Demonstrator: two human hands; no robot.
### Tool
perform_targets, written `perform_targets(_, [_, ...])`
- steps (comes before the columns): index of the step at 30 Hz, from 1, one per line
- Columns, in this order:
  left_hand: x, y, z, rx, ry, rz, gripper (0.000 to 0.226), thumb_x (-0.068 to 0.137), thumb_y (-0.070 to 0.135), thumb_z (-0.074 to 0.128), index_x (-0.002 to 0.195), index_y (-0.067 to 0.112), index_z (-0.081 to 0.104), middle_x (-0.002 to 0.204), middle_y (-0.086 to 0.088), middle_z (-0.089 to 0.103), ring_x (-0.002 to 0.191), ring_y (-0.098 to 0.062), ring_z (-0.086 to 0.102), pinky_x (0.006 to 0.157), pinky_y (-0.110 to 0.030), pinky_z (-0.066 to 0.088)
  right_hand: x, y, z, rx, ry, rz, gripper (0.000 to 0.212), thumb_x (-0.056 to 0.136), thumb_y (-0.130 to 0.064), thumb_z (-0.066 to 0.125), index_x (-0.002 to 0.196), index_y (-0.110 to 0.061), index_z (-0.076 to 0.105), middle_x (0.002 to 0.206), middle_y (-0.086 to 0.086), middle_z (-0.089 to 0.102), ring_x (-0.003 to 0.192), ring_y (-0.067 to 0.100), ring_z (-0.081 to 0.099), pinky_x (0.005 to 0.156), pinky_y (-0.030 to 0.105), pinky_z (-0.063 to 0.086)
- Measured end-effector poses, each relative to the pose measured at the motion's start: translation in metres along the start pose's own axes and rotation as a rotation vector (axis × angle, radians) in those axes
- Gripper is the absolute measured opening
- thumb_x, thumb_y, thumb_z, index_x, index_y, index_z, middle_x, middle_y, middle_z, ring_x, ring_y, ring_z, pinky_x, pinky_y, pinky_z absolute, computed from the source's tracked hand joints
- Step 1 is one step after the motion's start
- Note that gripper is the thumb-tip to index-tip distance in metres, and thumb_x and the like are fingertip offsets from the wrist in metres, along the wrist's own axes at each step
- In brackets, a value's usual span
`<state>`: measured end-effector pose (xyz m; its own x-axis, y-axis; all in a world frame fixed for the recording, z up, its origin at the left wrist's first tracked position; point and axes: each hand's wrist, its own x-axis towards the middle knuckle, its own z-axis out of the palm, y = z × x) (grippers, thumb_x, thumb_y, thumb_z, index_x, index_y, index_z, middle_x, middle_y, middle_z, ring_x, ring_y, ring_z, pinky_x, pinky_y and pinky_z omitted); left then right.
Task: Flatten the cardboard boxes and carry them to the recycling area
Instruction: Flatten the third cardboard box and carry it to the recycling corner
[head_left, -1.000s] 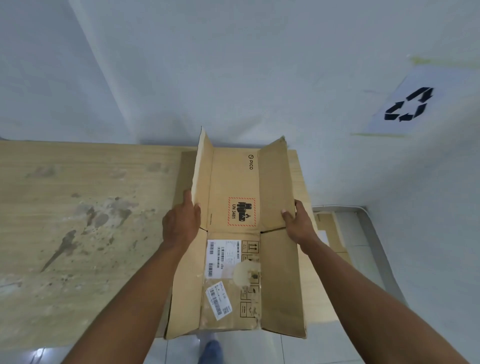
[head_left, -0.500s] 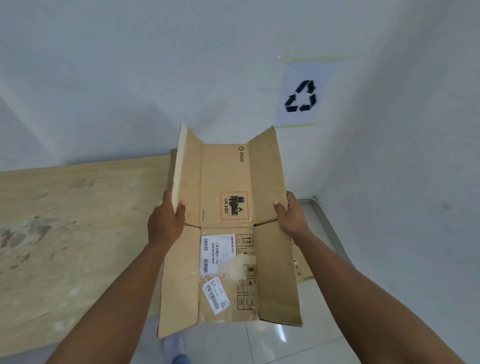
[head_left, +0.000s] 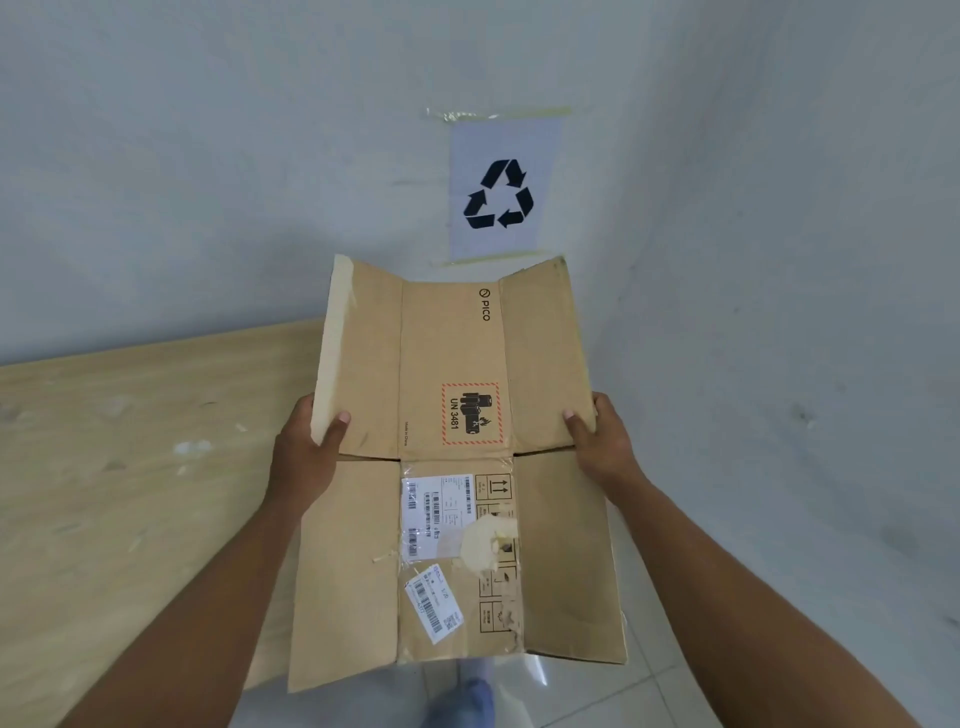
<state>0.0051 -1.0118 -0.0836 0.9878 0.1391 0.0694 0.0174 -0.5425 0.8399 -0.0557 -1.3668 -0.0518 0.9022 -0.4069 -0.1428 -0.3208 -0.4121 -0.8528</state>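
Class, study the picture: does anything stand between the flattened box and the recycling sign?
Nothing visible does. The left hand and right hand hold the box; the sign hangs straight ahead above its far edge. Anything lower down is hidden.

Bare left hand (head_left: 306, 457) and right hand (head_left: 605, 449) on bare forearms (head_left: 727, 587); blue shoe (head_left: 460, 701) below

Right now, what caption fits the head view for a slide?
Left hand and right hand grip a flattened cardboard box facing a taped recycling sign.
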Motion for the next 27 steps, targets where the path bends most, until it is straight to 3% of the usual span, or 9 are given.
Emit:
perform_targets(5, [0.036,0.006,0.075,-0.04,-0.029,-0.031,0.033,0.097,0.029,0.063,0.125,0.013,0.058,0.107,-0.002,0.069,0.093,-0.021,0.062,0.079,-0.029,0.043,0.068,0.032,-0.027,0.013,-0.02,0.059,0.034,0.1,-0.031,0.058,0.129,-0.013,0.051,0.12,0.004,0.064,0.11,0.023,0.062,0.09,0.033,0.048])
perform_targets(9, [0.05,0.017,0.125,-0.02,-0.054,-0.077,0.028,0.097,0.028,0.063,0.12,0.012,0.059,0.102,-0.002,0.068,0.089,-0.02,0.06,0.077,-0.025,0.041,0.113,0.053,-0.048,-0.005,-0.037,0.113,0.035,0.1,-0.032,0.058,0.129,-0.014,0.051,0.119,0.003,0.064,0.109,0.023,0.062,0.092,0.037,0.05])
perform_targets(12, [0.055,0.026,0.153,-0.049,-0.065,-0.122,0.021,0.097,0.023,0.063,0.116,0.019,0.058,0.092,0.007,0.066,0.088,-0.017,0.06,0.072,-0.008,0.041,0.14,0.07,-0.06,-0.015,-0.066,0.136,0.037,0.099,-0.031,0.059,0.131,-0.013,0.05,0.12,0.004,0.063,0.11,0.023,0.061,0.095,0.04,0.051])
perform_targets(14, [0.056,0.029,0.169,-0.031,-0.046,-0.138,0.022,0.097,0.018,0.063,0.119,0.017,0.058,0.089,0.017,0.061,0.083,-0.007,0.058,0.068,0.002,0.036,0.157,0.084,-0.066,-0.023,-0.088,0.151,0.038,0.099,-0.032,0.059,0.132,-0.014,0.05,0.121,0.003,0.063,0.111,0.023,0.062,0.097,0.042,0.051])
perform_targets(16, [0.053,0.027,0.188,-0.014,-0.033,-0.169,0.023,0.097,0.02,0.064,0.118,0.014,0.06,0.09,0.013,0.063,0.079,-0.001,0.058,0.071,-0.005,0.039,0.175,0.1,-0.07,-0.02,-0.121,0.159,0.038,0.099,-0.032,0.06,0.131,-0.015,0.051,0.122,0.003,0.063,0.112,0.023,0.062,0.1,0.045,0.051])
perform_targets(19, [0.042,0.015,0.216,0.001,0.005,-0.26,0.033,0.096,0.03,0.064,0.121,0.009,0.058,0.106,-0.002,0.065,0.093,-0.018,0.059,0.085,-0.029,0.044,0.202,0.126,-0.067,-0.041,-0.185,0.16,0.038,0.098,-0.031,0.06,0.131,-0.015,0.05,0.124,0.005,0.063,0.113,0.026,0.062,0.101,0.049,0.05])
perform_targets(21, [0.034,0.006,0.24,-0.026,0.042,-0.301,0.036,0.096,0.035,0.062,0.124,0.012,0.056,0.111,-0.003,0.064,0.099,-0.021,0.06,0.091,-0.036,0.046,0.219,0.147,-0.061,-0.062,-0.217,0.155,0.037,0.1,-0.031,0.057,0.132,-0.014,0.047,0.127,0.008,0.062,0.115,0.028,0.061,0.102,0.049,0.049])
perform_targets(24, [0.026,-0.012,0.282,-0.041,0.036,-0.376,0.035,0.097,0.034,0.062,0.129,0.022,0.054,0.111,0.005,0.061,0.099,-0.017,0.06,0.086,-0.029,0.044,0.244,0.188,-0.045,-0.136,-0.262,0.177,0.037,0.103,-0.03,0.049,0.134,-0.012,0.043,0.131,0.012,0.059,0.118,0.032,0.058,0.102,0.048,0.047])
perform_targets(27, [0.017,-0.047,0.32,-0.039,0.048,-0.404,0.043,0.097,0.034,0.062,0.135,0.017,0.053,0.112,0.008,0.061,0.097,-0.014,0.06,0.078,-0.025,0.043,0.268,0.237,-0.017,-0.168,-0.298,0.207,0.033,0.103,-0.02,0.045,0.134,-0.009,0.042,0.13,0.014,0.057,0.111,0.029,0.056,0.094,0.037,0.046])
